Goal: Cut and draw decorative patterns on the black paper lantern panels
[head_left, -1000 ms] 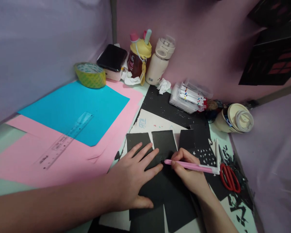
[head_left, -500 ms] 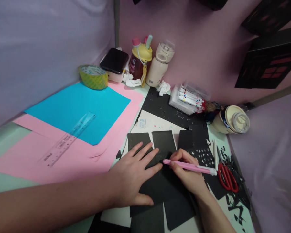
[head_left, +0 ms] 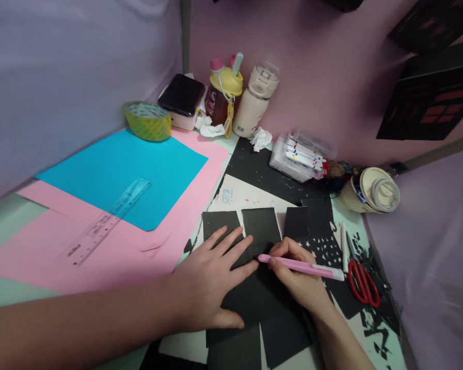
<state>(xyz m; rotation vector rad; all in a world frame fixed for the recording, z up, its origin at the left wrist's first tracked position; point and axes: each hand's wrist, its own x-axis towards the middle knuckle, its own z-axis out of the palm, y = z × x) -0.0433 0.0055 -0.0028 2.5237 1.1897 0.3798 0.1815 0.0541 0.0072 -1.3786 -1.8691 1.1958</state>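
My left hand (head_left: 216, 280) lies flat with spread fingers on the black paper (head_left: 278, 318), across its cut strips. In my right hand (head_left: 299, 277) is a slim pink pen-shaped tool (head_left: 289, 263), pinched between thumb and fingers. Its dark tip meets the paper close to my left index fingertip; I cannot tell whether it is a blade or a nib. Two upright flaps, a left black flap (head_left: 218, 222) and a right black flap (head_left: 260, 223), stick out beyond my fingers. A black sheet with star-shaped cut-outs (head_left: 324, 249) lies just right of my right hand.
Red-handled scissors (head_left: 364, 285) and black paper scraps (head_left: 376, 329) lie at the right. To the left, a clear ruler (head_left: 108, 223) crosses blue paper (head_left: 139, 164) and pink paper (head_left: 81, 252). Yellow tape (head_left: 148, 123), bottles (head_left: 250, 110) and a marker case (head_left: 299, 159) line the back.
The pink tool's tip has shifted slightly left and down along the paper. My left hand stays in place.
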